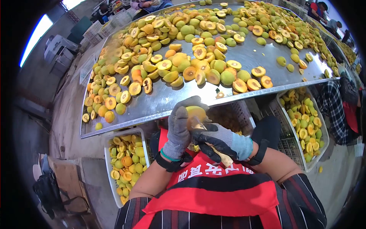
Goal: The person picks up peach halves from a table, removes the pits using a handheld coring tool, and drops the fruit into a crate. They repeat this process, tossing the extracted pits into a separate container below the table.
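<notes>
My left hand [178, 128], in a grey work glove, is closed around a yellow-green peach [196, 114] just past the near edge of the metal table. My right hand [221, 139], gloved in grey and black, grips a knife-like tool by its pale handle [225, 158]. The metal end of this tool meets the peach, but its exact shape is blurred. Cut peach halves [200, 52], many with the brown pit showing, lie on the table beyond my hands, mixed with greener fruit.
The metal table [152, 108] has a raised rim. Below it, a white crate [110, 168] of peach halves stands at left, another crate [324, 133] at right. A partly hidden crate [248, 118] sits behind my hands. Other people [316, 10] work around the table.
</notes>
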A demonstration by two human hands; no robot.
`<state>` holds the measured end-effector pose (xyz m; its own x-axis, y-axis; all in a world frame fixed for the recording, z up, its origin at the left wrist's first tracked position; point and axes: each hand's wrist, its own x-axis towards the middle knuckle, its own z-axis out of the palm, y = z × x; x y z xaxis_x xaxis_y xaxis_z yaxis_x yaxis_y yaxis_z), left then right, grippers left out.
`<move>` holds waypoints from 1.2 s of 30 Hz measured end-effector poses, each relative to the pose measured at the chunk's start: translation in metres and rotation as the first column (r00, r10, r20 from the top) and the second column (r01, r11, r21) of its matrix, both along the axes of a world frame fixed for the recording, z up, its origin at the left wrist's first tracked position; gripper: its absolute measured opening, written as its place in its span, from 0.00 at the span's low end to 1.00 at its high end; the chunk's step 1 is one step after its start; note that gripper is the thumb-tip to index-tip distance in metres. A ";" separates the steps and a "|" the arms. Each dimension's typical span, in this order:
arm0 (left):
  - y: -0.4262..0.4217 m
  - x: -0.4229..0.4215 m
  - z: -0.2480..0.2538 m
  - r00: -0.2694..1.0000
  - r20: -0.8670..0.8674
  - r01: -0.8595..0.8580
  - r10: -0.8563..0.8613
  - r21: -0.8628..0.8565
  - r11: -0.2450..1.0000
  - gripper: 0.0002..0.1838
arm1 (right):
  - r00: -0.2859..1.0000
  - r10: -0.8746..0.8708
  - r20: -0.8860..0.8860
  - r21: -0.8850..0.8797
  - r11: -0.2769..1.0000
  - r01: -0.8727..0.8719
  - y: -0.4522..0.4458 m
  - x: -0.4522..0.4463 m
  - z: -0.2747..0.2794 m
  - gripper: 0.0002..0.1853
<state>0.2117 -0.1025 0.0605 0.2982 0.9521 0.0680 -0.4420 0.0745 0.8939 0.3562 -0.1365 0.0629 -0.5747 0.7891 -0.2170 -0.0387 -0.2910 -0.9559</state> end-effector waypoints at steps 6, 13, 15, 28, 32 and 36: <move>0.008 -0.003 -0.006 0.985 0.143 0.091 -0.096 0.040 0.995 0.35 | 0.842 -0.114 -0.528 -0.573 0.779 -0.254 0.002 0.000 0.018 0.15; 0.006 0.007 0.000 0.992 0.127 -0.022 0.018 0.034 0.999 0.29 | 0.508 -0.249 -0.824 -0.537 0.631 -0.561 0.008 -0.002 -0.007 0.18; 0.004 0.011 -0.001 0.986 0.168 -0.021 0.019 0.008 1.000 0.28 | 0.430 -0.268 -0.862 -0.500 0.583 -0.640 0.010 -0.001 -0.015 0.19; 0.015 0.016 -0.013 0.917 0.345 -0.064 0.198 -0.363 0.930 0.28 | 0.631 -0.177 -0.756 -0.511 0.762 -0.399 0.008 -0.006 -0.017 0.18; 0.025 -0.003 -0.017 0.826 0.553 0.111 0.111 -0.352 0.929 0.35 | 0.835 -0.011 -0.550 -0.380 0.894 -0.238 0.007 0.016 -0.026 0.17; 0.019 -0.057 -0.023 0.903 0.352 -0.098 0.247 -0.392 0.915 0.36 | 0.964 -0.015 0.264 -0.112 0.993 0.047 0.013 0.031 -0.053 0.15</move>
<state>0.1543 -0.0837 0.0372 0.1479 0.9662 -0.2110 -0.7806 0.2450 0.5750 0.3872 -0.1234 0.0097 -0.4611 0.7659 -0.4480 0.1976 -0.4036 -0.8934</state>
